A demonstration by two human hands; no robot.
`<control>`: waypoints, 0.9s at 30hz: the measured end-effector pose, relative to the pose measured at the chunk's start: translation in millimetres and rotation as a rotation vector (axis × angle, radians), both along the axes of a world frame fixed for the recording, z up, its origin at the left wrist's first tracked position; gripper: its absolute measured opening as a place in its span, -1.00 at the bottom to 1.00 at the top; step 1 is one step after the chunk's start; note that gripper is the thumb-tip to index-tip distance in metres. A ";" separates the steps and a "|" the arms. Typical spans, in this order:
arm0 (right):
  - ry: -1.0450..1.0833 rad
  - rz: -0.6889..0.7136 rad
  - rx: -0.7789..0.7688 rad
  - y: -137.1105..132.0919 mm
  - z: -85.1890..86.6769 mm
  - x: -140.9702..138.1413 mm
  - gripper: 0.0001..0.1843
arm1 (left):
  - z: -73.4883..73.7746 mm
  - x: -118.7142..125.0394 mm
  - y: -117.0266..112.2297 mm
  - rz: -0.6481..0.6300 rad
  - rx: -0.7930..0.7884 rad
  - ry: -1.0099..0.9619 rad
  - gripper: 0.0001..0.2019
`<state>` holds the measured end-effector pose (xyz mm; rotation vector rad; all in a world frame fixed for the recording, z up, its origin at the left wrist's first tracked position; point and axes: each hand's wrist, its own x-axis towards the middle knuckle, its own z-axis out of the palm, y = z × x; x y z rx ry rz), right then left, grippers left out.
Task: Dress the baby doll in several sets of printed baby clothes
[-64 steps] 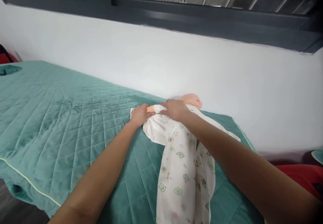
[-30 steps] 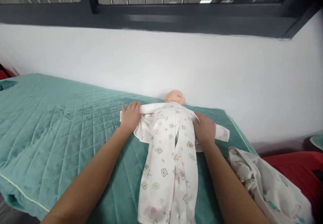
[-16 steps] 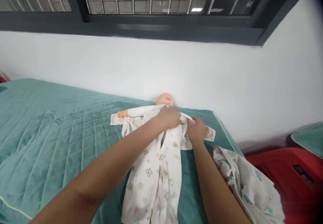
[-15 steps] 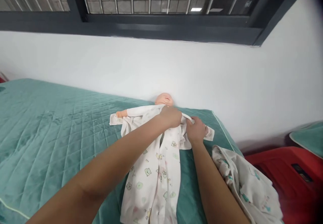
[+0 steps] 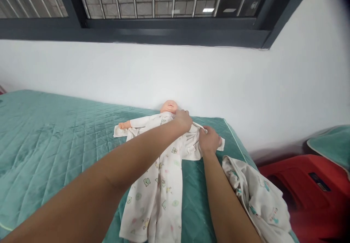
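A baby doll [image 5: 170, 106] lies on its back, head toward the wall, in white baby clothes [image 5: 166, 184] with a small animal print. One doll hand [image 5: 125, 125] shows on the left, over a spread sleeve. My left hand [image 5: 183, 122] reaches across the doll's chest, closed on the clothes near the shoulder. Just right of it, my right hand [image 5: 209, 139] grips the fabric edge at the doll's other arm. A strip of cloth is stretched between my hands. My fingertips and most of that arm are hidden.
Green quilted bedding [image 5: 68, 141] lies under the doll, against the white wall [image 5: 115, 71] below a dark window frame [image 5: 175, 35]. A crumpled white printed cloth [image 5: 262, 195] lies beside my right forearm. Past the edge stands a red plastic object [image 5: 314, 188] with a green cushion-like piece [image 5: 332, 144].
My left hand has moved slightly up and away from the chest, showing more of the fabric and a label. The whole view has shifted a little; both hands still grip the clothes.
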<state>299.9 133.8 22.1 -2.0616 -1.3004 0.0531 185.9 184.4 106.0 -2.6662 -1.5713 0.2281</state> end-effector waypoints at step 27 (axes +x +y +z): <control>0.150 0.020 -0.003 0.9 -5.7 10.2 -0.58 | -5.0 -3.5 3.8 -0.210 0.065 0.070 -0.56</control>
